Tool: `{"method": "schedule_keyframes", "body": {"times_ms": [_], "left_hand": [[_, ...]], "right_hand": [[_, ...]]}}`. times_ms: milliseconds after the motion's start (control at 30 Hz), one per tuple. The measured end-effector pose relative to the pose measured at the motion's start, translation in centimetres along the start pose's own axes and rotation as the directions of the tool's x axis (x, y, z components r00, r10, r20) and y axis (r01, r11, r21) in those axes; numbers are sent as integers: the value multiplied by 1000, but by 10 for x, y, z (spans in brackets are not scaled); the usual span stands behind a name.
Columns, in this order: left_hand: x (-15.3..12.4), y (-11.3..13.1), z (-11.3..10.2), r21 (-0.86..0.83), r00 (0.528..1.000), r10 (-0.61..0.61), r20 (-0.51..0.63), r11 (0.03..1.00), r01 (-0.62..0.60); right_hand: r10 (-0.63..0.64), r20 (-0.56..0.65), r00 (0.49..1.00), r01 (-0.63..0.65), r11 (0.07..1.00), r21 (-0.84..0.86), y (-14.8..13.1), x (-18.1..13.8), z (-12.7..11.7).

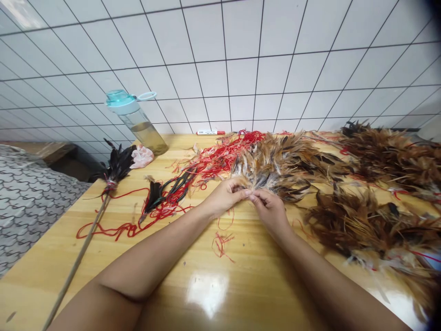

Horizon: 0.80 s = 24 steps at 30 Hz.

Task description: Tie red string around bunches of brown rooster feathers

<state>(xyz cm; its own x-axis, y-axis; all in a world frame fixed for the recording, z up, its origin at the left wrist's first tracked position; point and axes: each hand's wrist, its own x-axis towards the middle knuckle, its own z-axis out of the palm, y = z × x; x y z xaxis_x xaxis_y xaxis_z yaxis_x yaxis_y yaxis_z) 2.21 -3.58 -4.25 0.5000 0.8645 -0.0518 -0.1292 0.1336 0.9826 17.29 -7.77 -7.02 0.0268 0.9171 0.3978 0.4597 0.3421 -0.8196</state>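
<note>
Checked at the near middle of the wooden table (206, 294).

Fan of brown feathers (275, 165): lying flat on the table, quill ends gathered at the near edge, tips spread away toward the tiled wall (241, 69). Long axis of each feather running near to far; breadth of the fan running left to right.

Left hand (225, 195): curled, thumb and forefinger pinched shut on the quill ends at the fan's near edge. Right hand (270, 209): curled the same way, fingertips closed on the same edge and meeting those of the left hand. Fan directly beyond both hands, gripped only at its near rim. Possibly a strand of thread caught in the pinch as well; too small to confirm.

Tangle of red string (220, 158): just left of the fan and touching it, with loose ends trailing toward the near left. Small bundle of dark feathers (161, 193): lying among that string, left of the left hand. Thin stick (79, 257) tipped with black feathers: well to the left, lying diagonally. Clear water bottle (138, 119) with teal lid: at the far left against the wall. Further piles of brown feathers (361, 220): to the right, apart from the right hand.
</note>
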Motion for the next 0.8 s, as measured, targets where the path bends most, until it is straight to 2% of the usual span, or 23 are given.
{"method": "schedule_keyframes", "body": {"times_ms": [133,267,400,500,700,800], "left_hand": [[1,-1,-1,-26,1000,6,7,1000,-6],[1,-4,-3,29,999,-4,42,1000,3],[2,-5,-3,98,1000,4,-7,995,-3],[1,-2,-2,97,999,7,-37,995,-4],[0,4,-3,-111,994,-79,-82,991,70],[0,3,-1,-108,995,-56,-77,993,47]], "right_hand": [[-35,21,999,37,996,-79,0,-1,1],[-58,59,997,66,987,-149,-2,-3,2],[-38,85,996,56,975,-217,-5,-5,1],[-11,94,995,30,979,-200,-7,-5,1],[43,14,999,-42,997,-60,-4,-4,1],[28,2,1000,-27,997,-77,-4,-3,0]]}}
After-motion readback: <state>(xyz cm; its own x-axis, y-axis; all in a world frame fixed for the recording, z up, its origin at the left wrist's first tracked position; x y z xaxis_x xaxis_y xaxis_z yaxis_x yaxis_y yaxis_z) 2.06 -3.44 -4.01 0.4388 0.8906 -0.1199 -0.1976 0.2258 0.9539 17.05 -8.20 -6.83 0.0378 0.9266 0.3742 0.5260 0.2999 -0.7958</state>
